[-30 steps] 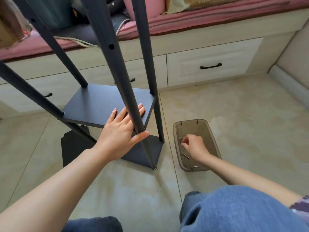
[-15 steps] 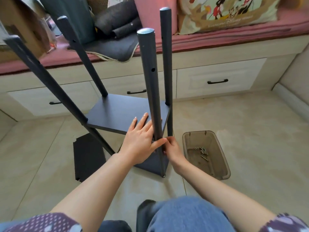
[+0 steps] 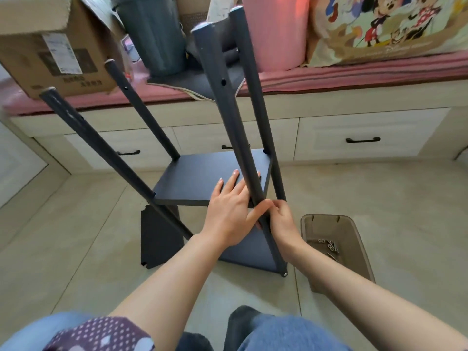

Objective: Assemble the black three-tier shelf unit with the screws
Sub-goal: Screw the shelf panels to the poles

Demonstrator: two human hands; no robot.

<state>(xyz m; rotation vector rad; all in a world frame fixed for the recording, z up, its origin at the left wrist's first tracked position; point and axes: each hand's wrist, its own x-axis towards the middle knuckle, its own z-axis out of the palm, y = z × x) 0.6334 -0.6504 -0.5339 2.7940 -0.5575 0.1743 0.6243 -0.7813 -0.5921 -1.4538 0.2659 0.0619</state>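
— What are the hands doing?
— The left hand [image 3: 229,211] lies flat on the smooth middle board [image 3: 202,177], fingers straight, thumb against the near round pole [image 3: 225,115]. The right hand [image 3: 282,220] pinches at that pole; what it holds is hidden.
— And the shelf unit [image 3: 177,160]?
— On the tiled floor [image 3: 379,198], four matte black poles up. Screws [image 3: 329,245] lie in a translucent brown bin [image 3: 354,249] beside it.

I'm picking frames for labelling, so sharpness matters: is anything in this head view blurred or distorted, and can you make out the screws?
Head view: the brown cardboard box at upper left is smeared by motion blur; wide-angle distortion splays the black metal shelf poles outward; both hands, left and right, are sharp; the small silver screws in the translucent brown plastic tray are visible, but too small to count; soft daylight, no harsh glare.
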